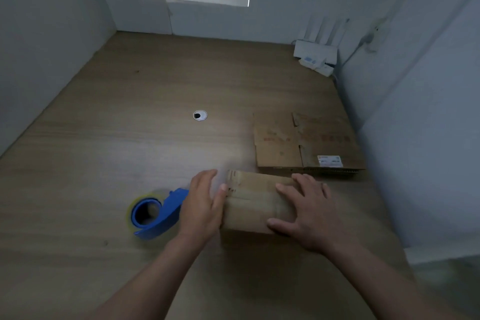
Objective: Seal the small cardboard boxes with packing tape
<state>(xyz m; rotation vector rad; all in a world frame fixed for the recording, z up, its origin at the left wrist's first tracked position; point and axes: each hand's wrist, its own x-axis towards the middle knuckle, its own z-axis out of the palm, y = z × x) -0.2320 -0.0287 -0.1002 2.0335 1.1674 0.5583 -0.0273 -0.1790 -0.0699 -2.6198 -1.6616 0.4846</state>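
Note:
A small brown cardboard box (pixel 253 202) stands on the wooden desk (pixel 130 138) in front of me, its top flaps folded down. My left hand (pixel 204 205) presses flat against the box's left end, thumb over the top edge. My right hand (pixel 309 212) lies spread over the box's right part, fingers on top and thumb down its near side. A blue tape dispenser (pixel 155 215) with a roll of clear tape lies on the desk just left of my left hand, touched by neither hand.
Flattened cardboard boxes (pixel 306 141) with a white label lie behind the small box, to the right. A round cable grommet (pixel 200 115) sits mid-desk. A white router (pixel 315 53) and a power strip stand in the far right corner. Grey partition walls enclose the desk on three sides.

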